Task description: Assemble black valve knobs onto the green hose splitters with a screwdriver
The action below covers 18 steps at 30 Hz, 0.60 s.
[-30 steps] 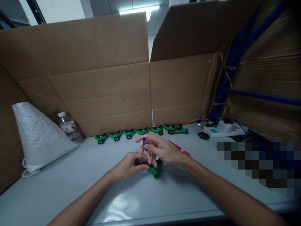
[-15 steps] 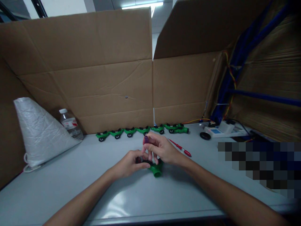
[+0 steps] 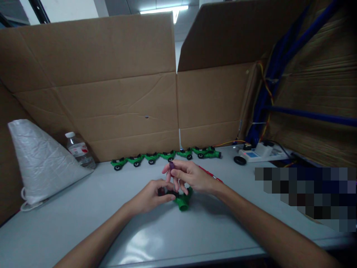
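A green toy car [image 3: 183, 201] lies on the grey table [image 3: 83, 208] in front of me. My left hand [image 3: 150, 196] is closed round its dark front end, pinching it in place. Just above it, my right hand [image 3: 189, 178] pinches a thin upright tool with a purple handle [image 3: 171, 166] between thumb and fingers, the tip pointing down at the car. What the tip touches is hidden by my fingers.
A row of several finished green toy cars [image 3: 164, 156] lines the foot of the cardboard wall [image 3: 111, 96]. A white bag [image 3: 39, 160] and water bottle [image 3: 78, 149] stand at the left. A red pen [image 3: 212, 175], a black wheel [image 3: 239, 160] and a white device [image 3: 258, 153] lie right.
My hands stay on the car; the right hand has turned the purple tool slightly. The view has shifted a little.
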{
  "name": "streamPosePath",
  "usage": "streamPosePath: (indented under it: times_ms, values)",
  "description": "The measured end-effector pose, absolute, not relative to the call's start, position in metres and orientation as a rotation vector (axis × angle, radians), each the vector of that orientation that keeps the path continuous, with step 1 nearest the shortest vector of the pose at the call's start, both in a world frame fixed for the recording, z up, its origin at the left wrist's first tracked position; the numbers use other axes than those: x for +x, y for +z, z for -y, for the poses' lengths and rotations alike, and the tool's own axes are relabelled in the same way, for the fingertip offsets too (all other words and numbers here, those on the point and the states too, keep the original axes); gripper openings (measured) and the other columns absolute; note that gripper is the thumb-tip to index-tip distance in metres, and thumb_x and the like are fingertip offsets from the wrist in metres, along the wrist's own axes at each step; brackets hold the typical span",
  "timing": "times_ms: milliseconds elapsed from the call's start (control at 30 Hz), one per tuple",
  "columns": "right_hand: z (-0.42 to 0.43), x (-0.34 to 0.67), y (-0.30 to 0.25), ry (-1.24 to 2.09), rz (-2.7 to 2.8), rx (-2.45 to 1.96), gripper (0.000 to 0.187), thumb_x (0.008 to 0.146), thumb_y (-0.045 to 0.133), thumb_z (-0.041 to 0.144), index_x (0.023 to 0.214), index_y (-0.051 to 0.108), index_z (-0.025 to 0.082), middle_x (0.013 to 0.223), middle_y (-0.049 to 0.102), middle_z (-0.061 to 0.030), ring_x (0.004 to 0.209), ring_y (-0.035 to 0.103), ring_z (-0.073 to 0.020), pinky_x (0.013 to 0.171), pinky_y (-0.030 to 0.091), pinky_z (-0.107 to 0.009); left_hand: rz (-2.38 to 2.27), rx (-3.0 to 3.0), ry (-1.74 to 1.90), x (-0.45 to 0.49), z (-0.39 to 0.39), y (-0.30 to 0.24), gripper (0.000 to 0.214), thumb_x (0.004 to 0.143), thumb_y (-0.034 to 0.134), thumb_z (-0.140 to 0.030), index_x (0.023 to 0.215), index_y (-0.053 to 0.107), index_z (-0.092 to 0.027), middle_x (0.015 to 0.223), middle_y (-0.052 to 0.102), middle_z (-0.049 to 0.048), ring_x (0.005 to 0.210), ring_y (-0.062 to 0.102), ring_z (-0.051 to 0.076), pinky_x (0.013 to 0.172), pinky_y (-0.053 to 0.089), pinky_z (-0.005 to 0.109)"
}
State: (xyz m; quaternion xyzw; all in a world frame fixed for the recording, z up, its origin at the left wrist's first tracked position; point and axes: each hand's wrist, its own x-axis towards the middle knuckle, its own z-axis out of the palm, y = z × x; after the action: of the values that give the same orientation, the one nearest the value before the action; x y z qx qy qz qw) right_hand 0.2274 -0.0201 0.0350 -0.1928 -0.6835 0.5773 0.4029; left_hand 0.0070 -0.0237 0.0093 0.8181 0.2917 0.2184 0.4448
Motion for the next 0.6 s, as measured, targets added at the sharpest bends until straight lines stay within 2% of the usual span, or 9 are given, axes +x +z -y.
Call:
streamPosePath:
  times_ms: [100,200,333,467,600]
  values:
    - [0.019,0.227,0.033,1.465,1.735,-0.501,0.031,0.1,0.064,0.049,0.104,0.061,0.019,0.081,0.069,0.0009,0.047,0.057,-0.0073,0.037,0.044,-0.016,-0.667,2.016,0.568,0.009,0.024,0.008,0.028,0.099,0.069,-0.035,0.117,0.076,-0.015,0.118,0.077,0.011,0.103,0.068,0.022,0.092,0.052,0.033]
    - [0.02,0.222,0.03,1.406,1.727,-0.568,0.03,0.097,0.069,0.047,0.094,0.058,0.019,0.071,0.065,0.0029,0.046,0.056,-0.0082,0.037,0.044,-0.017,-0.655,1.976,0.595,0.009,0.023,0.004,0.025,0.098,0.07,-0.034,0.114,0.075,-0.015,0.111,0.077,0.0102,0.099,0.068,0.021,0.092,0.051,0.034]
    - [0.02,0.217,0.023,1.359,1.687,-0.59,0.03,0.095,0.071,0.047,0.094,0.058,0.02,0.077,0.069,0.0002,0.048,0.06,-0.0099,0.039,0.048,-0.019,-0.711,1.995,0.593,0.008,0.021,0.002,0.025,0.097,0.072,-0.035,0.11,0.075,-0.015,0.105,0.075,0.0088,0.095,0.065,0.02,0.088,0.051,0.032]
    - [0.019,0.213,0.016,1.278,1.659,-0.653,0.033,0.095,0.07,0.051,0.094,0.057,0.021,0.07,0.068,0.0032,0.047,0.062,-0.0114,0.039,0.05,-0.02,-0.744,2.052,0.574,0.008,0.021,0.004,0.023,0.097,0.071,-0.037,0.104,0.074,-0.015,0.098,0.072,0.0052,0.086,0.061,0.016,0.08,0.049,0.028]
    - [0.022,0.209,0.013,1.193,1.63,-0.7,0.037,0.091,0.075,0.052,0.088,0.053,0.022,0.063,0.064,0.0058,0.045,0.06,-0.0119,0.039,0.048,-0.02,-0.758,2.037,0.585,0.009,0.021,0.001,0.024,0.098,0.07,-0.037,0.105,0.074,-0.015,0.098,0.073,0.0057,0.089,0.063,0.017,0.081,0.048,0.028]
